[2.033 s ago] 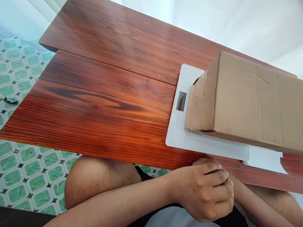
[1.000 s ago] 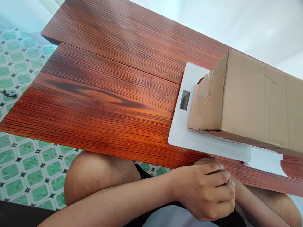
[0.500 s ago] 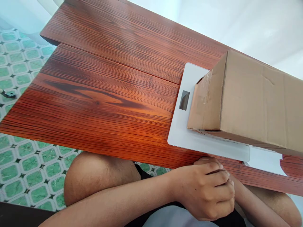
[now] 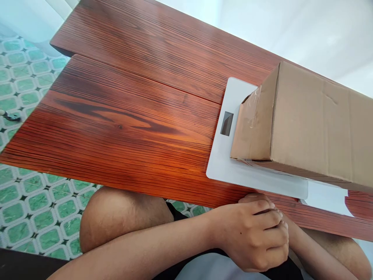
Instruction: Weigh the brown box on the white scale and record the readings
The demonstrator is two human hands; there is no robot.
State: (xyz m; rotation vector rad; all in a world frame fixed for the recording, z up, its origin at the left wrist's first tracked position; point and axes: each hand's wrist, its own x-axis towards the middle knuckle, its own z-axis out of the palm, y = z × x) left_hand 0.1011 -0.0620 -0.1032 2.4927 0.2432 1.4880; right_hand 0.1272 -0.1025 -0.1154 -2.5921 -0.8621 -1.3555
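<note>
My left hand [image 4: 253,235] stays curled over my right hand [image 4: 287,225] at the table [image 4: 131,116] edge, holding nothing else. At 1 o'clock, the box [image 4: 309,124] sits unmoved on the scale [image 4: 225,163].

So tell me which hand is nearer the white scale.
Neither clearly. The left hand is clasped over the right hand just below the table edge, in front of the white scale; the right is mostly hidden.

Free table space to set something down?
Free: the table left of the scale, out to its left edge, and the far plank behind. Crowded: the right side, where the box covers the scale; the clasped hands sit at the near edge below it.
</note>
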